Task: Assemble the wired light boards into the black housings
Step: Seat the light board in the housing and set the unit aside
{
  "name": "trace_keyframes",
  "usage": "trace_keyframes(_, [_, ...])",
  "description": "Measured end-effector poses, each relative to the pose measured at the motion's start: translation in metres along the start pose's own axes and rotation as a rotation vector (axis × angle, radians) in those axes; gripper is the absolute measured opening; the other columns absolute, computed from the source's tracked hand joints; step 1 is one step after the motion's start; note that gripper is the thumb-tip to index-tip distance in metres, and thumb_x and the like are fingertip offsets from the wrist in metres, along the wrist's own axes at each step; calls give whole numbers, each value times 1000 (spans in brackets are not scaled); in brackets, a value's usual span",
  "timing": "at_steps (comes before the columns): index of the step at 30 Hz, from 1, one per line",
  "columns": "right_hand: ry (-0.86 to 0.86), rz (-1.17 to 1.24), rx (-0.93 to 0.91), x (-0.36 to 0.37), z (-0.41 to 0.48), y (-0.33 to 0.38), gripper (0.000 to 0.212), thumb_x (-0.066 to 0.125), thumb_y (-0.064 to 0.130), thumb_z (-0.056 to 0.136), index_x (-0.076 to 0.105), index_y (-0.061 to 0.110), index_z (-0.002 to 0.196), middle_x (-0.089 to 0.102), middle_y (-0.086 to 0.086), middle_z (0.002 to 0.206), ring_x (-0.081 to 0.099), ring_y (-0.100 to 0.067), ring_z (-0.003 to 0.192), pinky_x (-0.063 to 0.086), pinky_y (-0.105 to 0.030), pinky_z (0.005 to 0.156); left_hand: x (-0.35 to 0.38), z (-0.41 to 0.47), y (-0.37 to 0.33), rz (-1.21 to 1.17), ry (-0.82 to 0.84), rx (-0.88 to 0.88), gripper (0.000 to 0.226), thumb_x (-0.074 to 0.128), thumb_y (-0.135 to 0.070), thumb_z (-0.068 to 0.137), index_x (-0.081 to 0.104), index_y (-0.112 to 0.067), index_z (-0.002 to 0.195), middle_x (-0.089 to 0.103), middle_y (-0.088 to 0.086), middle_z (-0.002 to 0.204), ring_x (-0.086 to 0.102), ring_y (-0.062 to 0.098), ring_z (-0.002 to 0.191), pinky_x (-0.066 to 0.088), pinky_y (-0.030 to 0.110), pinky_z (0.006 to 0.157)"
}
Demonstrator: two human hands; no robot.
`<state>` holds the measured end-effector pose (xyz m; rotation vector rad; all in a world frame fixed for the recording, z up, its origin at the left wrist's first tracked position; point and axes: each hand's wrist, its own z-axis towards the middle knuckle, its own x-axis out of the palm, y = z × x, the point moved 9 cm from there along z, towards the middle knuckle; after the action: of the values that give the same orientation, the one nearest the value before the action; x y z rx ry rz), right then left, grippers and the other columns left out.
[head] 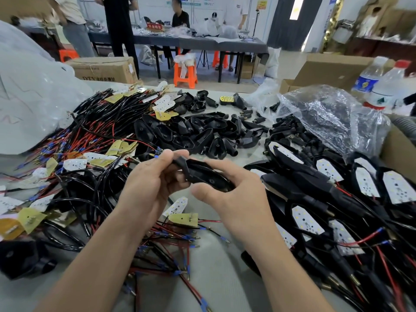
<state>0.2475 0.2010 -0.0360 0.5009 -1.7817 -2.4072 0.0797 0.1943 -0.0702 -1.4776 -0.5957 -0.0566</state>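
So, wired light boards (75, 164) heaped far left. Left hand (153, 185) pinches the black housing (202, 176) by its narrow stem, right hand (236, 199) curls round the wide end, mid-air over the table (213, 266). Looks light, stiff plastic; I'd hold the shell edges, never tug the thin wires (159, 150).

The left hand (146, 185) and the right hand (236, 199), two in all, hold one black housing (202, 174). Loose housings (202, 131), wired boards (90, 131) at left and finished units (326, 188) at right lie in heaps beyond counting. Two water bottles (388, 86) stand far right. Four people (180, 18) are at the far surface (225, 45).
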Motion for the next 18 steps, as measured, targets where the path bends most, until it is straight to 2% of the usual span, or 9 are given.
trace_keyframes(3, [-1, 96, 14, -10, 3, -2, 49, 85, 18, 63, 76, 49, 100, 78, 16, 96, 74, -4, 91, 56, -21, 80, -28, 1, -15, -147, -212, 75, 31, 46, -23, 109, 71, -10, 95, 78, 4, 80, 68, 6, 57, 58, 21, 59])
trace_keyframes(5, [19, 243, 62, -17, 6, -7, 46, 84, 13, 62, 80, 38, 101, 79, 9, 94, 74, -5, 84, 53, -15, 72, -57, 4, -27, -322, -327, 113, 26, 49, -25, 107, 68, -12, 94, 79, 2, 83, 71, 3, 62, 58, 17, 63])
trace_keyframes(7, [90, 272, 96, -17, 6, -7, 40, 85, 16, 63, 81, 31, 99, 79, 6, 89, 71, -2, 74, 51, -12, 65, -79, 6, -35, -490, -372, 147, 26, 48, -26, 108, 66, -14, 94, 78, -1, 80, 71, 1, 63, 57, 15, 64])
trace_keyframes(10, [190, 27, 98, -8, 1, -3, 36, 84, 36, 60, 79, 45, 94, 79, 10, 84, 68, -1, 71, 49, -15, 68, -96, 9, -34, -575, -417, 160, 29, 42, -25, 111, 64, -14, 96, 75, -3, 70, 65, -1, 55, 54, 12, 61])
trace_keyframes(12, [160, -165, 44, -10, 0, 3, 38, 84, 34, 61, 75, 56, 91, 76, 20, 80, 68, 4, 69, 48, -9, 64, -101, 11, -33, -569, -450, 162, 30, 40, -24, 112, 63, -14, 96, 70, -5, 64, 58, -1, 50, 50, 11, 57])
trace_keyframes(13, [130, -246, 10, -13, 0, 7, 42, 85, 29, 62, 73, 60, 88, 74, 25, 79, 68, 6, 71, 47, -7, 64, -103, 11, -33, -559, -461, 161, 31, 39, -24, 112, 63, -14, 96, 69, -5, 62, 56, 0, 48, 48, 12, 55])
trace_keyframes(15, [45, -355, -30, -19, 0, 12, 46, 86, 19, 63, 74, 56, 89, 71, 31, 79, 67, 10, 77, 44, -1, 68, -104, 12, -34, -510, -444, 161, 29, 43, -27, 111, 65, -11, 103, 72, -4, 68, 58, 0, 51, 50, 13, 58])
trace_keyframes(16, [1, -392, -37, -23, 0, 12, 47, 85, 16, 64, 76, 50, 94, 70, 32, 79, 65, 12, 80, 42, 0, 69, -100, 14, -33, -464, -395, 144, 30, 47, -32, 109, 66, -9, 111, 75, -2, 76, 62, 1, 58, 54, 14, 64])
trace_keyframes(18, [-70, -417, -42, -29, 0, 13, 49, 85, 13, 64, 78, 42, 102, 69, 32, 82, 62, 14, 85, 39, 1, 72, -80, 18, -26, -297, -222, 52, 46, 55, -46, 102, 62, -9, 128, 76, -1, 96, 70, 7, 77, 59, 23, 78])
